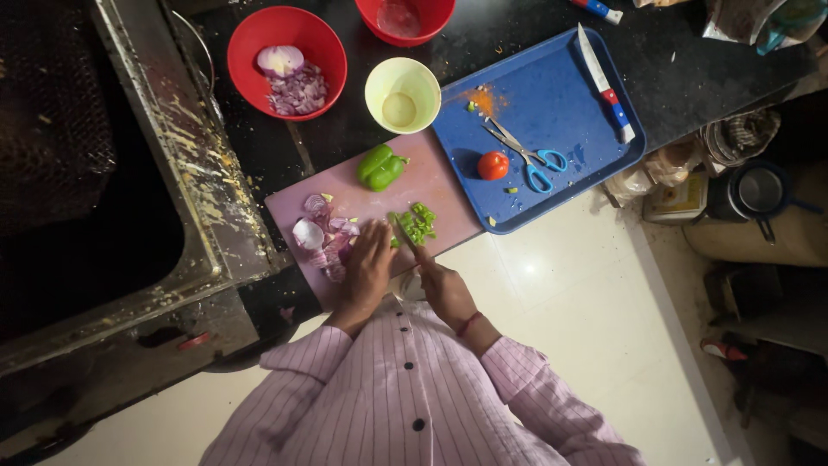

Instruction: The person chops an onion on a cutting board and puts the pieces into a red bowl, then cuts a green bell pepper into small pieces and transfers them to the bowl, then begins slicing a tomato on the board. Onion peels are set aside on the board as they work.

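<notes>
Plainly close work here: left hand pressed flat, fingers curled down onto the chopped green pepper at the near edge of the pinkish cutting board, right hand clenched around the handle of a knife, blade lying just beside the left fingertips. Greatest risk, judging from that gap: a nicked finger, should the blade wander sideways or the fingertips creep out past the knuckles. Worth noting too that the pepper bits sit at the board's near rim, so a hard stroke could flick them off onto the pale floor. Looks as though the board, and the blue tray touching it, reach to or slightly past the edge of the dark tabletop; cannot tell for sure, but downward pressure there might tip or slide the board. Sliced red onion heaped under the left wrist, easily swept off or mixed into the pepper. Uncut piece of green pepper farther back, rounded and free to roll. On the tray, a tomato, blue-handled scissors and a second knife, well apart from both hands yet loose enough to shift if the tray gets bumped.
</notes>
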`<move>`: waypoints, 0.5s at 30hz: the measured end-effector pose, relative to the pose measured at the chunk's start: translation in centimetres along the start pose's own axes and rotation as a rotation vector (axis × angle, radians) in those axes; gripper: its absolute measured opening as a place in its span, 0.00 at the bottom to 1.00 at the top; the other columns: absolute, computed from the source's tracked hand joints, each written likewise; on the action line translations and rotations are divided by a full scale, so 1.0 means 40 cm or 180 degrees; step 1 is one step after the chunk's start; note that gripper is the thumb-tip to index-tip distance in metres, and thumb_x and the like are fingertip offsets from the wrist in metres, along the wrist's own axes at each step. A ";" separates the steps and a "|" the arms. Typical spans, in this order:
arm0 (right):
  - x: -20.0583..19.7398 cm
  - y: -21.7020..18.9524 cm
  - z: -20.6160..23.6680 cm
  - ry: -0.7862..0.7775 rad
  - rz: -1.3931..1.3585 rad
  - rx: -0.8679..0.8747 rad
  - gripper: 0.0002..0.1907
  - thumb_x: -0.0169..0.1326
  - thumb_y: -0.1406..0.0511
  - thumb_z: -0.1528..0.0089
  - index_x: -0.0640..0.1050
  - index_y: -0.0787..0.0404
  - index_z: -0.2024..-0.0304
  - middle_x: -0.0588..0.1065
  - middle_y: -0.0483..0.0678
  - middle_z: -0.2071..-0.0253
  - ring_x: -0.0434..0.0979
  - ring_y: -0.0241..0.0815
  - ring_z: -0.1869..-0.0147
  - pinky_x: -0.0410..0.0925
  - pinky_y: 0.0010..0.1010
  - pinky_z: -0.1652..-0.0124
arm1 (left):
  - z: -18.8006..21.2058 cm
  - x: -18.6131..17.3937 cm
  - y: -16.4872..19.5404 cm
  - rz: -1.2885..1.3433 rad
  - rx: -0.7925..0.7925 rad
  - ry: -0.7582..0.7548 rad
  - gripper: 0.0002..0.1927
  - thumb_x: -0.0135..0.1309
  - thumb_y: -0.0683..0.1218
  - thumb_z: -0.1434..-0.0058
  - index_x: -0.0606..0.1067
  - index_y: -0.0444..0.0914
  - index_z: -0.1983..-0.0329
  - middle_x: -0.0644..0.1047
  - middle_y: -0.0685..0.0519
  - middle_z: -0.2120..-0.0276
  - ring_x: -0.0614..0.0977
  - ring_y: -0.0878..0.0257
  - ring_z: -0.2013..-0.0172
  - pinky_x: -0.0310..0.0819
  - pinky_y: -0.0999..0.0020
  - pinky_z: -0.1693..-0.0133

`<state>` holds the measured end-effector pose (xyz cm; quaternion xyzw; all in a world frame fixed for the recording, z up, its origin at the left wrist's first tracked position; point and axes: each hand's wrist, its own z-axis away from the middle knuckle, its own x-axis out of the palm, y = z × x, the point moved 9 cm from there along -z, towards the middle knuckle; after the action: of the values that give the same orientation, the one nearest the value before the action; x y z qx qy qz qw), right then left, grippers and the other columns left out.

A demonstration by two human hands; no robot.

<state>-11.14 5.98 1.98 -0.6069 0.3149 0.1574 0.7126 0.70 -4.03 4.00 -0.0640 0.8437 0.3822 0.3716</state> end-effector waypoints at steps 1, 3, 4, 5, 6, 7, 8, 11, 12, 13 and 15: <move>-0.001 -0.004 -0.003 0.0000 -0.0087 0.0033 0.30 0.48 0.72 0.36 0.65 0.60 0.30 0.80 0.63 0.59 0.82 0.61 0.60 0.73 0.44 0.62 | 0.004 0.000 -0.006 0.0071 -0.0074 -0.0012 0.24 0.53 0.41 0.33 0.69 0.26 0.36 0.71 0.34 0.38 0.70 0.38 0.35 0.63 0.49 0.34; -0.004 -0.015 0.000 0.0003 -0.0247 0.0122 0.31 0.48 0.73 0.36 0.64 0.61 0.30 0.80 0.63 0.59 0.82 0.61 0.60 0.73 0.44 0.62 | 0.011 -0.003 -0.013 0.0110 -0.0140 0.0039 0.25 0.53 0.40 0.34 0.69 0.26 0.35 0.71 0.33 0.38 0.70 0.38 0.35 0.63 0.50 0.35; -0.003 -0.023 0.005 -0.0052 -0.0224 0.0166 0.30 0.49 0.72 0.36 0.65 0.60 0.30 0.79 0.63 0.61 0.82 0.61 0.60 0.73 0.44 0.62 | 0.014 -0.006 -0.015 0.0074 -0.0137 0.0113 0.24 0.53 0.40 0.34 0.69 0.26 0.36 0.72 0.33 0.38 0.70 0.39 0.34 0.63 0.50 0.35; -0.001 -0.030 0.011 -0.0112 -0.0206 0.0206 0.30 0.49 0.72 0.36 0.65 0.60 0.30 0.79 0.63 0.62 0.83 0.61 0.61 0.73 0.44 0.62 | 0.016 -0.009 -0.017 0.0031 -0.0139 0.0186 0.23 0.54 0.40 0.34 0.70 0.27 0.37 0.72 0.34 0.38 0.70 0.39 0.34 0.64 0.50 0.34; 0.001 -0.037 0.018 -0.0177 -0.0193 0.0244 0.30 0.50 0.72 0.36 0.65 0.59 0.29 0.78 0.63 0.63 0.83 0.61 0.61 0.73 0.44 0.61 | 0.019 -0.006 -0.020 -0.0016 -0.0162 0.0149 0.22 0.52 0.38 0.34 0.71 0.28 0.37 0.73 0.36 0.38 0.71 0.40 0.33 0.64 0.51 0.33; 0.002 -0.043 0.024 -0.0246 -0.0172 0.0282 0.30 0.50 0.71 0.35 0.66 0.59 0.29 0.79 0.63 0.64 0.82 0.61 0.62 0.73 0.44 0.61 | 0.019 -0.002 -0.022 -0.0063 -0.0187 0.0111 0.22 0.51 0.36 0.35 0.71 0.28 0.37 0.73 0.37 0.37 0.72 0.41 0.33 0.65 0.52 0.33; 0.004 -0.047 0.029 -0.0314 -0.0148 0.0323 0.30 0.50 0.71 0.35 0.66 0.58 0.29 0.79 0.63 0.65 0.82 0.61 0.62 0.72 0.45 0.62 | 0.019 0.002 -0.025 -0.0105 -0.0212 0.0074 0.22 0.49 0.34 0.36 0.72 0.29 0.37 0.74 0.38 0.37 0.72 0.42 0.32 0.65 0.53 0.32; 0.000 -0.063 0.027 -0.0319 -0.0159 0.0236 0.29 0.50 0.70 0.35 0.65 0.59 0.30 0.80 0.63 0.64 0.82 0.62 0.63 0.72 0.45 0.62 | 0.018 -0.001 -0.027 -0.0118 -0.0228 0.0165 0.17 0.52 0.37 0.34 0.74 0.32 0.42 0.75 0.42 0.39 0.74 0.45 0.35 0.66 0.54 0.35; 0.001 -0.066 0.020 -0.0293 -0.0181 0.0178 0.29 0.49 0.70 0.35 0.65 0.59 0.30 0.80 0.63 0.62 0.82 0.62 0.63 0.72 0.45 0.62 | 0.017 0.000 -0.027 -0.0112 -0.0215 0.0147 0.17 0.51 0.36 0.35 0.74 0.32 0.42 0.75 0.42 0.40 0.74 0.45 0.35 0.66 0.54 0.35; 0.003 -0.068 0.011 -0.0266 -0.0173 0.0134 0.28 0.49 0.70 0.34 0.66 0.59 0.30 0.79 0.64 0.62 0.82 0.63 0.61 0.73 0.46 0.62 | 0.017 0.001 -0.027 -0.0105 -0.0209 0.0124 0.17 0.51 0.36 0.35 0.75 0.31 0.43 0.76 0.42 0.41 0.74 0.44 0.35 0.66 0.54 0.35; 0.012 -0.067 -0.013 -0.0214 -0.0162 0.0048 0.26 0.49 0.69 0.32 0.67 0.59 0.30 0.78 0.66 0.62 0.82 0.64 0.59 0.73 0.46 0.61 | 0.018 0.002 -0.025 -0.0157 -0.0130 0.0063 0.18 0.49 0.36 0.37 0.75 0.30 0.43 0.76 0.41 0.41 0.73 0.42 0.36 0.66 0.52 0.35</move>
<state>-9.30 4.85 3.70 -0.6037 0.2764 0.1571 0.7310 1.42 -4.22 3.04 -0.0962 0.8375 0.3894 0.3711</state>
